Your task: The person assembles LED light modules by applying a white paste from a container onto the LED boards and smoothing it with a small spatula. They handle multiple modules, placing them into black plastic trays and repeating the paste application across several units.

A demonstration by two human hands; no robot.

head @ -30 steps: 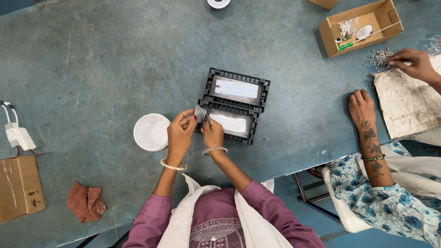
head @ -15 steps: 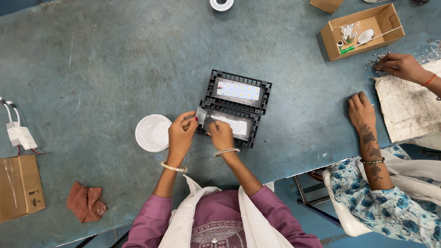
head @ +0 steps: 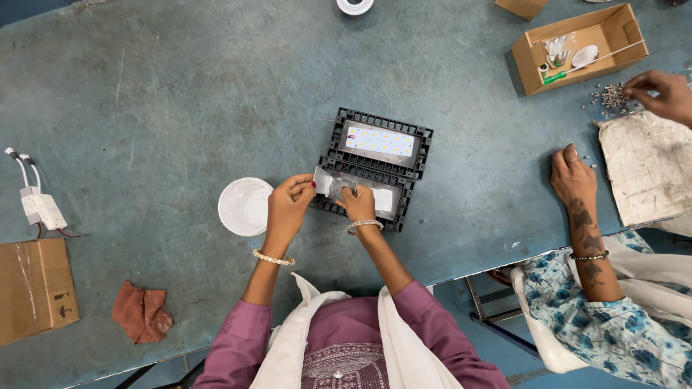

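Worktop (head: pixel 144 108), blue-grey, under your hands. Black lamp housing (head: pixel 375 169), two bays, directly ahead. Clear film strip (head: pixel 333 185): your left hand (head: pixel 287 209) pinches its end; your right hand (head: pixel 358 203), moved inward since a second ago, presses it onto the near bay. White round lid (head: pixel 245 207) beside your left hand.

The right hand (head: pixel 358 202) has slid from the film's (head: pixel 326 181) corner onto the panel.

Black housing (head: pixel 375 169), white lid (head: pixel 245 207), rust-red rag (head: pixel 142 313).
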